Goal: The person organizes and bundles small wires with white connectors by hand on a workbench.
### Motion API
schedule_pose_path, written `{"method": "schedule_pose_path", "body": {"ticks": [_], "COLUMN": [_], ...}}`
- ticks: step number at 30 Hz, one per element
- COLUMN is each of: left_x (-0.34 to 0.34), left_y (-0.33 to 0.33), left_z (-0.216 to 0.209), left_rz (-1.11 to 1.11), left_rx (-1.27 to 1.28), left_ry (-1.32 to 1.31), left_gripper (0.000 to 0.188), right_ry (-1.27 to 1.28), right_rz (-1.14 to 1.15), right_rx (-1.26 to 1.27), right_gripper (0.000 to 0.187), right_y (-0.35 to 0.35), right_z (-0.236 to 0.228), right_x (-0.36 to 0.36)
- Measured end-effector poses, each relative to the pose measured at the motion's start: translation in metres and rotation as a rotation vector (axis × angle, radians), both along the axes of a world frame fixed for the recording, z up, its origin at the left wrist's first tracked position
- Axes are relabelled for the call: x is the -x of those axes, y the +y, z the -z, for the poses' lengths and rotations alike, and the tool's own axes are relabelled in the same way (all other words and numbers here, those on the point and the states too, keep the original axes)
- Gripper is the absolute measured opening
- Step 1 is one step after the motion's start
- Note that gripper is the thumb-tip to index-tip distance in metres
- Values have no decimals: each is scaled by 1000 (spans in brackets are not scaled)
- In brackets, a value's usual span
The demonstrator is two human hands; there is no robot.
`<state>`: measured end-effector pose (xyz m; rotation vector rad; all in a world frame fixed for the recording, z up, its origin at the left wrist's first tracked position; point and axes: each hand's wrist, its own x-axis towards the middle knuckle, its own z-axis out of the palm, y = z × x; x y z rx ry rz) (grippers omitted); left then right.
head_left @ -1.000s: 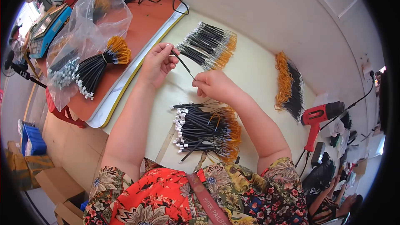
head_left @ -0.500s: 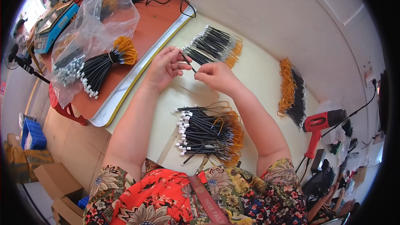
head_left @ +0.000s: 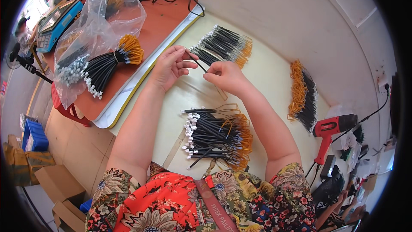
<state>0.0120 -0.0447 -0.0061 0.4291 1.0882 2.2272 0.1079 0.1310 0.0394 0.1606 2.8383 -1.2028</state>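
Black cable spans between left hand and right hand, fingers of both pinched on it, above the cream tabletop. Three loose cable piles lie there; one red heat gun rests at the right

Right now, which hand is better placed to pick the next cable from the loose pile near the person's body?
Right, probably. The right hand lies almost directly above the loose pile of black cables with white connectors and orange wires; the left hand sits farther off, toward the orange mat.
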Motion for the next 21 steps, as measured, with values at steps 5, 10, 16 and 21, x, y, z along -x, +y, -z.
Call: {"method": "schedule_pose_path", "body": {"ticks": [5,10,16,21], "left_x": [0,1,8,8], "left_y": [0,3,1,1], "left_z": [1,2,10,10], "left_rz": [5,-60,-322,-315], "left_rx": [1,47,182,201], "left_ry": [9,10,-25,-22], "left_gripper": [14,23,30,29], "right_ry": [-21,37,160,332], "right_rz": [15,-13,-39,-36], "right_rx": [10,-62,-735,-830], "right_gripper": [24,25,16,16], "right_y": [-1,4,2,5], "right_z": [-2,6,23,33], "right_x": [-1,3,12,21]}}
